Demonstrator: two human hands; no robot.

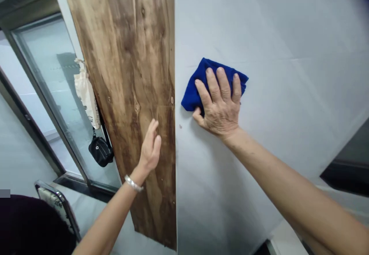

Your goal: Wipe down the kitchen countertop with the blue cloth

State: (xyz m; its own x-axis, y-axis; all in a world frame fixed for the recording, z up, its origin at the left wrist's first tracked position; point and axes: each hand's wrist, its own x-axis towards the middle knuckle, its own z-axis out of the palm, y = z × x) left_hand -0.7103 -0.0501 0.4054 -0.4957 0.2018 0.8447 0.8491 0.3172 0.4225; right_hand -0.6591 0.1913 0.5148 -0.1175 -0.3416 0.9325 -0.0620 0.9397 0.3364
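Note:
My right hand presses a folded blue cloth against the pale wall. Its fingers are spread over the cloth, and the thumb rests at the lower edge. To the left, my left hand is raised in front of a brown wood-grain panel. Nothing is in that hand; its fingers are stretched out, the thumb a little apart. A silver bracelet circles the left wrist. Whether this hand touches the panel I cannot tell.
A cream cloth bag and a small black bag hang at the panel's left edge. Beyond is a sliding glass door. A metal-framed chair and a dark rounded shape are at lower left.

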